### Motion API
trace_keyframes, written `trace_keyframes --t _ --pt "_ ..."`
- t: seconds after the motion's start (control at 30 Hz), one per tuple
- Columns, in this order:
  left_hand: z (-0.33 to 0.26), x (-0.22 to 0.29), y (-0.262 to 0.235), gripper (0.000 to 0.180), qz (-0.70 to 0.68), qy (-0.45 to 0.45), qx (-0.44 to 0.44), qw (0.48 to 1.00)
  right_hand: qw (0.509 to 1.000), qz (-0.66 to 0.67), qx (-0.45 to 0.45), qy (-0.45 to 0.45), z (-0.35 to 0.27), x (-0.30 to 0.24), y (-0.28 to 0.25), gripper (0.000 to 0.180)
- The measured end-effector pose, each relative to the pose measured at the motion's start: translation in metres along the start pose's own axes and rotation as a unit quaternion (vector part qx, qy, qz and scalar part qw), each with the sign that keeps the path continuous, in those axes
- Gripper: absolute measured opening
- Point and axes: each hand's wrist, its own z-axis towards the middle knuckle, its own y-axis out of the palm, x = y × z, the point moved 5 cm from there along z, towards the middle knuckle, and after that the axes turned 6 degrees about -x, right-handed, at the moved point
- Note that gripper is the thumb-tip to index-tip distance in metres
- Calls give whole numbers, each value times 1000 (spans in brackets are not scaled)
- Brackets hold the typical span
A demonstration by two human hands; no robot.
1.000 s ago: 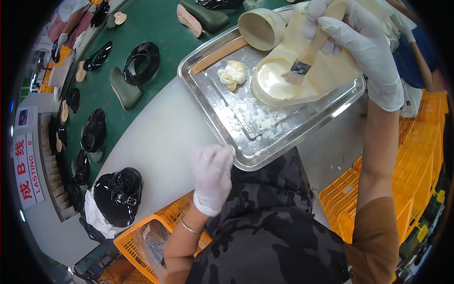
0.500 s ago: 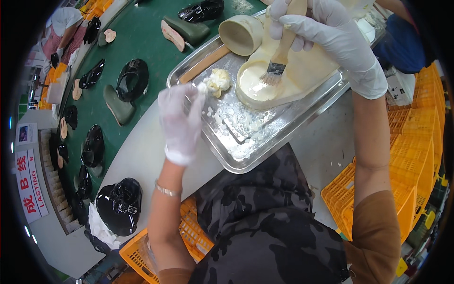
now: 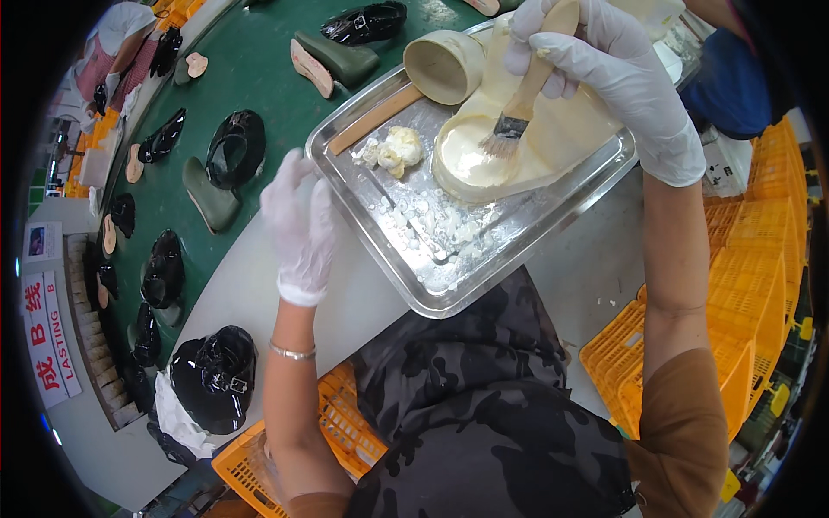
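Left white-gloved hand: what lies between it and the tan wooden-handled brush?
Head view: from the left hand to the brush, the silver metal tray's left rim, a lumpy off-white wad and the cream-coloured container's edge.

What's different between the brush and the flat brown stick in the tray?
The brush is held tilted in the right hand; the stick lies in the tray. The brush has bristles; the stick shows none. The brush's handle is paler than the stick. Both are long.

This is a shoemaking workshop: glossy black shoe uppers [image 3: 367, 23] and green foot-shaped lasts [image 3: 350, 59] dot a long green worktop [image 3: 259, 69] at upper left, and perforated orange plastic crates [image 3: 749, 285] stand stacked at right.
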Motion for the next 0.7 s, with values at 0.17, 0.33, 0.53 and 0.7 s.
trace_keyframes --t 0.17,0.33,0.53,0.7 --pt "-75 -31 -23 35 -130 -188 8 974 995 14 -38 -88 -21 -7 35 12" --pt "-109 -35 -24 35 -177 -207 49 961 976 -103 -77 -176 -26 15 119 12" --pt "-110 -39 -23 34 -194 -209 64 956 946 -204 -111 -226 -20 28 144 13" --pt "-112 -39 -22 34 -170 -187 65 965 955 -190 -193 -119 -41 25 133 11"
